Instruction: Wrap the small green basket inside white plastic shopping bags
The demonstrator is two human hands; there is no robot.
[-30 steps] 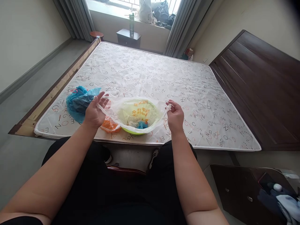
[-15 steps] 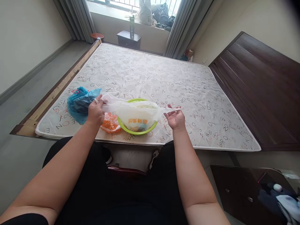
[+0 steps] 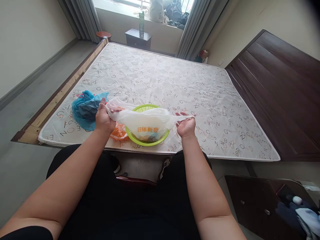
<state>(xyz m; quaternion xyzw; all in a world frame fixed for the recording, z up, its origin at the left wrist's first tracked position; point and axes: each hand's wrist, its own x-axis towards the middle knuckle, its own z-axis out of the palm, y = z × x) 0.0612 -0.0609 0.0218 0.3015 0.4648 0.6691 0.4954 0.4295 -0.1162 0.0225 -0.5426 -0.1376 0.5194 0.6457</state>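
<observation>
Got a white plastic bag (image 3: 143,121) stretched over a green basket (image 3: 160,137) on the mattress (image 3: 200,100), left hand (image 3: 103,120) and right hand (image 3: 186,126) each pinching a handle.

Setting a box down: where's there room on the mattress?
The mattress has room beyond the green basket and its white bag, and right of the right hand. Crowded at left, where the blue bag, orange bag and left hand meet the basket.
</observation>
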